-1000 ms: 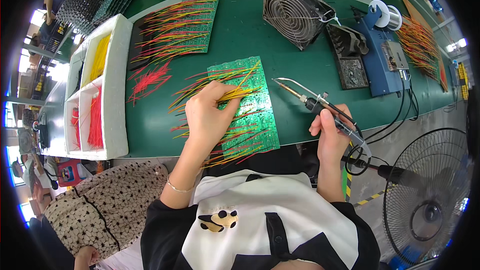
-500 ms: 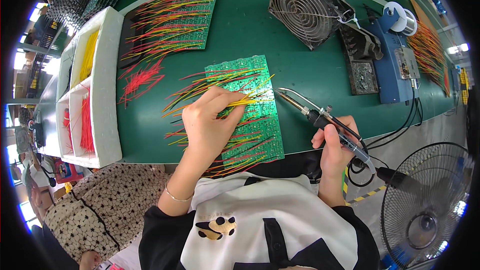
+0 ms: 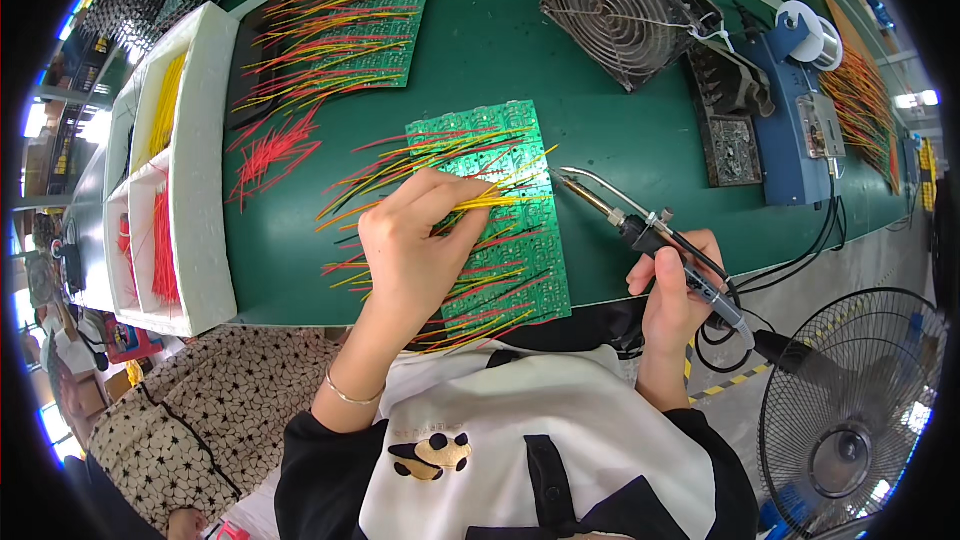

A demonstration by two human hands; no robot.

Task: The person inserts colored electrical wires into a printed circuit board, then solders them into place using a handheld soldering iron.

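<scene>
lettering [image 3: 428,431] on shirt [image 3: 630,440] looks unreadably small, right grip [image 3: 676,292] holding soldering iron [image 3: 640,236].

Bright green on the circuit board [image 3: 542,252], vivid yellow wires [image 3: 512,202], deep green across the table [image 3: 485,55], white on the box [image 3: 207,240], and black star shapes dotting beige cloth [image 3: 250,400]!

- Circuit board [image 3: 548,252]: glossy, dotted with shiny metal
- Yellow wires [image 3: 507,202]: smooth, plastic-looking
- Soldering iron [image 3: 637,233]: bare metal front, dark plastic behind
- Divided box [image 3: 205,160]: rough white foam
- Worktop [image 3: 490,45]: smooth, faintly glossy
- Fan guard [image 3: 612,12]: dull metal wire
</scene>
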